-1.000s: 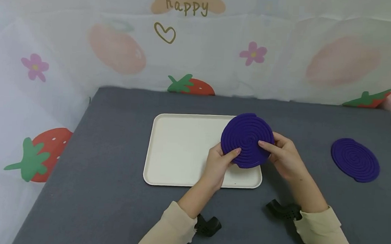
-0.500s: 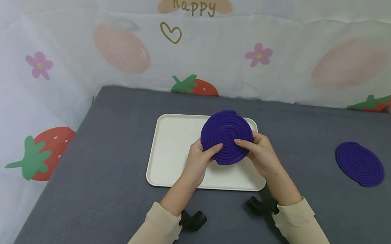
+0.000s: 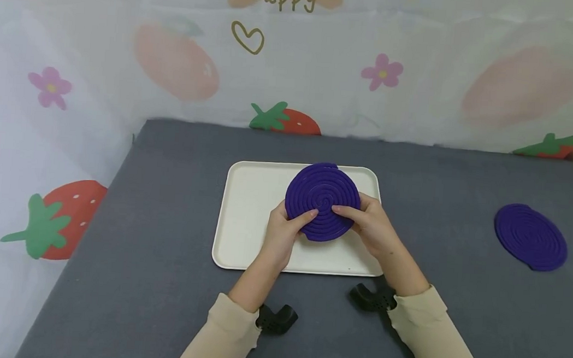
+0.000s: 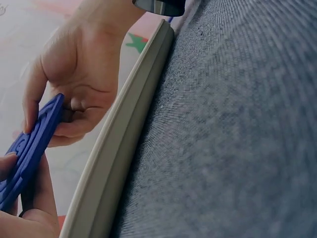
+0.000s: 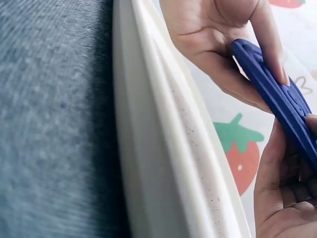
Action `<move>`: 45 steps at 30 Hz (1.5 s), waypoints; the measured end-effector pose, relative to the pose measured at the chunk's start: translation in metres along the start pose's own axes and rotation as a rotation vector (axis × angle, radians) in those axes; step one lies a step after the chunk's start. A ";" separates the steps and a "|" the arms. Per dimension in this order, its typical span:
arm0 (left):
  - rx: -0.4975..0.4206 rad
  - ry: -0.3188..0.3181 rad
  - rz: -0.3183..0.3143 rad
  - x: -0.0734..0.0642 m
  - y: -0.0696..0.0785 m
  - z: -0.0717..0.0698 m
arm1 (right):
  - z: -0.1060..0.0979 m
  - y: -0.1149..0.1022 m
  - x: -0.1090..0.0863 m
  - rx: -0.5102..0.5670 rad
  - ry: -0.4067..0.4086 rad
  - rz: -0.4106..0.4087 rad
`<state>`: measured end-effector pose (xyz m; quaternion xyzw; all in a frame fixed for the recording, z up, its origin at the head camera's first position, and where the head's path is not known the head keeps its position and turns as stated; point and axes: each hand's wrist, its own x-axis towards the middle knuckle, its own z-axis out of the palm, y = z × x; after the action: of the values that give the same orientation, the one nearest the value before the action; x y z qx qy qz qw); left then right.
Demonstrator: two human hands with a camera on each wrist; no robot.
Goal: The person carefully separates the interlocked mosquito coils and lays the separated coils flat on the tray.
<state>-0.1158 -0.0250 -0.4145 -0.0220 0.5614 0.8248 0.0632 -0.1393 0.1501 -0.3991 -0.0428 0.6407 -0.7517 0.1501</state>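
Note:
In the head view a round purple coaster (image 3: 322,195) with spiral ridges is held up over the white tray (image 3: 245,215), tilted to face me. My left hand (image 3: 283,236) pinches its lower left edge, thumb on the ridged face and fingers behind. On the opposite side my right hand (image 3: 374,225) grips it the same way, the two thumbs nearly meeting near the centre. Seen edge-on in the left wrist view, the coaster (image 4: 33,148) is thin, and it stands apart from the tray's rim (image 4: 119,134).
A second purple spiral coaster (image 3: 531,237) lies flat on the grey tablecloth (image 3: 442,210) at the right. Behind the table hangs a white cloth (image 3: 421,72) with printed fruit and flowers. Black wrist cameras (image 3: 277,319) stick out from both sleeves.
Both hands have carried the coaster left, from the tray's right end to above its middle. The grip of each hand looks unchanged, and the second coaster stays on the table.

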 end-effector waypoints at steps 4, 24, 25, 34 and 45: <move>-0.001 -0.002 -0.001 0.000 -0.001 -0.003 | 0.003 0.001 0.001 -0.021 0.023 -0.014; -0.021 -0.057 -0.014 -0.001 -0.004 -0.004 | 0.006 0.008 0.000 -0.024 0.092 -0.055; -0.022 -0.060 -0.013 -0.001 -0.004 -0.004 | 0.006 0.008 0.000 -0.025 0.096 -0.056; -0.041 -0.058 -0.042 0.000 -0.003 -0.002 | 0.003 0.007 0.002 -0.010 0.106 -0.047; -0.048 -0.058 -0.057 0.000 -0.003 -0.002 | 0.003 0.006 0.001 0.032 0.102 -0.051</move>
<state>-0.1155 -0.0258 -0.4184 -0.0156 0.5387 0.8361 0.1024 -0.1386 0.1462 -0.4042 -0.0184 0.6342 -0.7666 0.0987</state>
